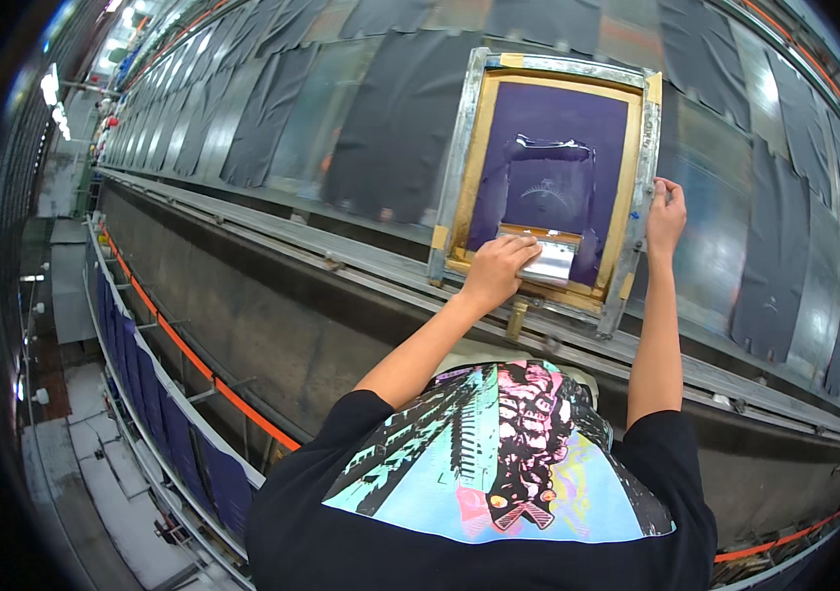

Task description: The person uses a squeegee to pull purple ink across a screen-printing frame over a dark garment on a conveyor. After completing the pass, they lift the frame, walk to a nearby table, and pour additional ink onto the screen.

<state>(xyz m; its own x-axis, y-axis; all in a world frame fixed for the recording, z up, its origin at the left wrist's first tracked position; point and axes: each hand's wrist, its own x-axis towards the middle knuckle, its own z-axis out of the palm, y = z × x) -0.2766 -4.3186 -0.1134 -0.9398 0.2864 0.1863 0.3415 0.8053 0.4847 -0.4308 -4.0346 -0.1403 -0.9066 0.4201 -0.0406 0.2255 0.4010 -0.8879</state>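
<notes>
A screen printing frame (469,128) with metal edges lies on the long table, its purple mesh bordered by yellowish tape. My left hand (502,268) is closed on a squeegee (551,260) with a shiny metal holder, at the near end of the mesh. Beyond the squeegee, a rectangular patch with a faint pale design (543,192) shows in the mesh, with a line of ink along its far edge. My right hand (667,212) grips the right metal edge of the frame, fingers bent around it.
Dark fabric pieces (390,118) lie in rows on the long table, with shiny bare strips between them. A metal rail (361,258) runs along the table's near edge. At the left, an orange pipe (193,360) runs beside purple cloth (178,424).
</notes>
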